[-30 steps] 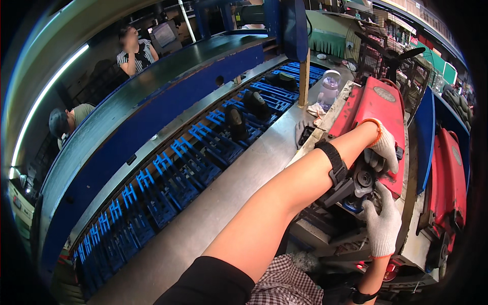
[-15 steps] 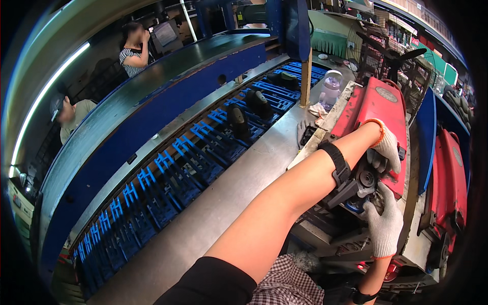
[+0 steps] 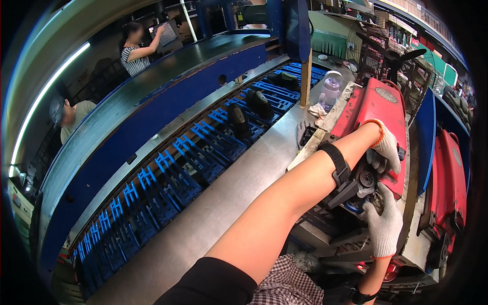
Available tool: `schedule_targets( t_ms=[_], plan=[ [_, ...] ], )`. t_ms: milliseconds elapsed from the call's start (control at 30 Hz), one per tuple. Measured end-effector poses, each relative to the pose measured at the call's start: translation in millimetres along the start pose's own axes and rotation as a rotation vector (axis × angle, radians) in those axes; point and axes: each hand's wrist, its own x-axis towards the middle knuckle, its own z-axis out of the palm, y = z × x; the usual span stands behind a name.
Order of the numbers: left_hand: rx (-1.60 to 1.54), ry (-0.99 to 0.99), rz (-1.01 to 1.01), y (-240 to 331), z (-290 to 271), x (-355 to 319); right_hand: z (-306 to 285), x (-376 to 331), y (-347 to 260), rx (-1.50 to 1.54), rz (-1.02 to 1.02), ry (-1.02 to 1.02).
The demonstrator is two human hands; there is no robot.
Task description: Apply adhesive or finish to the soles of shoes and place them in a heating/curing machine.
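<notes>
Both my hands wear white knitted gloves and work at the front end of a red machine (image 3: 384, 114) on the right. My left hand (image 3: 389, 150) reaches across to it, its fingers curled down over the front just above a round grey metal part (image 3: 366, 178). What those fingers grip is hidden. Below that round part, my right hand (image 3: 385, 223) comes up with thumb and fingers bent inward at the machine's lower front edge. Anything between them is too covered to make out. A black strap (image 3: 337, 165) circles my left forearm.
A long conveyor with blue slats (image 3: 168, 168) runs along the left, carrying several dark shoe-like pieces (image 3: 259, 104). Beside it lies a bare metal ledge (image 3: 234, 178). A clear bottle (image 3: 331, 89) stands behind the machine. Another red machine (image 3: 447, 183) is at far right. Two people are beyond the conveyor.
My hands stay at the same place on the red machine with hardly any movement. Beyond the conveyor, one person's raised arm has moved out from the head toward a panel.
</notes>
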Motion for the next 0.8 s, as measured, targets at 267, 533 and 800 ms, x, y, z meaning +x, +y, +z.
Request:
schedule_targets(
  t_ms=[267, 533, 800],
  plan=[
    [-0.013, -0.009, 0.007, 0.6, 0.7, -1.3, 1.4, -0.6, 2.4, 0.009, -0.019, 0.01],
    [0.0, 0.006, 0.0, 2.5, 1.5, -3.2, -0.2, 0.4, 0.5, 0.018, 0.026, -0.013],
    [0.013, 0.027, -0.016, 1.2, 2.1, -7.2, 2.2, -1.2, -0.8, 0.042, -0.013, 0.001]
  ],
)
